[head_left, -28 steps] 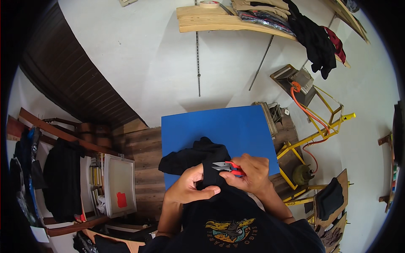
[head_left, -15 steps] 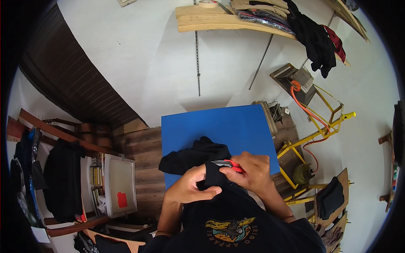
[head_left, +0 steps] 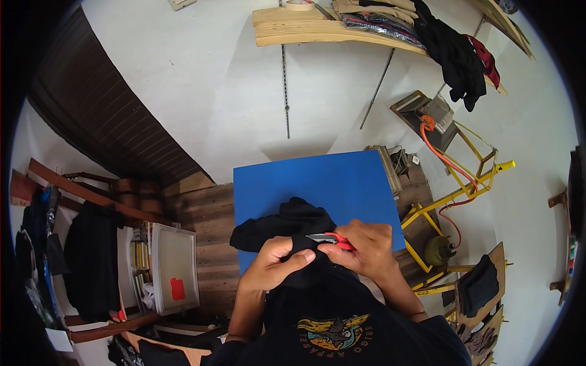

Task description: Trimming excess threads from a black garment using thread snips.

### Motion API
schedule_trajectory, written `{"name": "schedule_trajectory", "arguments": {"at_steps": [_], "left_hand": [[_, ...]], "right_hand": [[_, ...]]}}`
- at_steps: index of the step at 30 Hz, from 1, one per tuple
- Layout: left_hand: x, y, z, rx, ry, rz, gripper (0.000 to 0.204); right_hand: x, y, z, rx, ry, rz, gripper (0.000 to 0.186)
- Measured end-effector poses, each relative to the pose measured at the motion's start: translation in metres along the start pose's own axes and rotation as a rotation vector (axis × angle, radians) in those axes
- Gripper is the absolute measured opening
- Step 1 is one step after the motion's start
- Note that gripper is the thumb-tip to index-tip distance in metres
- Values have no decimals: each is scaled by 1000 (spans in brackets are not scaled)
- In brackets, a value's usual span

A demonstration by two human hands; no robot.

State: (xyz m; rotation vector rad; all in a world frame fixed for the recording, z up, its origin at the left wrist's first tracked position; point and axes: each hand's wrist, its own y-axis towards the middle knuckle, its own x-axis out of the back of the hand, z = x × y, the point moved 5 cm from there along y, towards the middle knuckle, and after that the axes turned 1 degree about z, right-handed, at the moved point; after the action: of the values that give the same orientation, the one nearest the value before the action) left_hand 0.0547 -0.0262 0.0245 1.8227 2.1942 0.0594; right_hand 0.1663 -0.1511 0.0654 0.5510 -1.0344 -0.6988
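A black cloth garment [head_left: 284, 221] lies bunched on the blue tabletop [head_left: 317, 180], its near part drawn up toward my body. My left hand [head_left: 268, 268] pinches a fold of it, thumb pressed down on the cloth. In my right hand [head_left: 366, 247] is a pair of thread snips [head_left: 321, 238] with red handles. Their grey blades point left and lie against the cloth just beyond my left thumb. Whether the blade tips have a thread between them is too small to see.
Beyond the table a wooden shelf [head_left: 299, 32] carries folded clothes and a tape roll [head_left: 300, 5]. On the right stands a yellow metal frame [head_left: 439, 201] with an orange hose [head_left: 448, 161] and a green gas cylinder [head_left: 438, 251]. A framed screen [head_left: 174, 268] leans at the left.
My left thumb has come down onto the cloth, closing the gap it had before. The snips stay at nearly the same spot in my right hand.
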Motion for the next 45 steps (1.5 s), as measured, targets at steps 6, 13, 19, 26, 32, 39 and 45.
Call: {"name": "schedule_trajectory", "arguments": {"at_steps": [6, 13, 19, 26, 32, 39, 45], "left_hand": [[2, -6, 11, 117, -78, 16, 22], [2, -6, 6, 80, -33, 31, 24], [17, -6, 17, 23, 202, -232, 23], [17, -9, 18, 125, -100, -250, 38], [8, -4, 10, 210, -181, -187, 35], [3, -8, 2, 190, -123, 65, 57], [-1, -7, -2, 119, -23, 170, 63]], "right_hand": [[-1, 1, 2, 28, -16, 16, 31], [-4, 0, 4, 43, -30, -1, 35], [-3, 1, 0, -1, -31, -9, 33], [-1, -3, -5, -61, -14, -41, 35], [-5, 0, -4, -19, -4, 24, 34], [-8, 1, 0, 40, 73, 217, 29], [-6, 0, 2, 28, 61, 136, 31]]}}
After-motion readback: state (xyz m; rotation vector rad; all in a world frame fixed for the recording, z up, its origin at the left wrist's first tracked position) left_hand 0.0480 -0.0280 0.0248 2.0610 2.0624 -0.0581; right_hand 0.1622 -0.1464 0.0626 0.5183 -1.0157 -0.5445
